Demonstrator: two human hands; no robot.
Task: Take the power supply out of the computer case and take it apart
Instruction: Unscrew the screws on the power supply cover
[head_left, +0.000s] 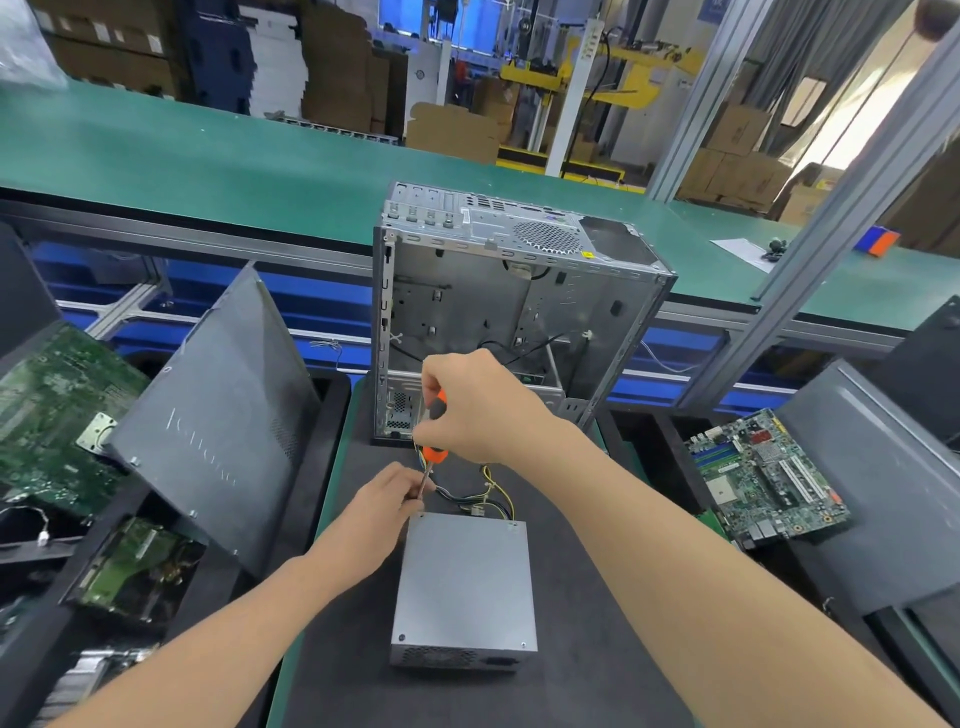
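The grey power supply (464, 587) lies flat on the black mat, outside the computer case (514, 296), which stands open just behind it. Its bundle of coloured wires (493, 493) trails from the far end. My right hand (467, 405) grips the orange and black handle of a screwdriver (435, 451), held nearly upright over the power supply's far left corner. My left hand (387, 501) pinches the screwdriver's metal shaft close to the tip, right at that corner.
A grey case side panel (223, 415) leans at the left over bins of green circuit boards (57, 410). Another motherboard (763, 478) and a dark panel (878, 488) lie at the right. A green conveyor belt (234, 150) runs behind the case.
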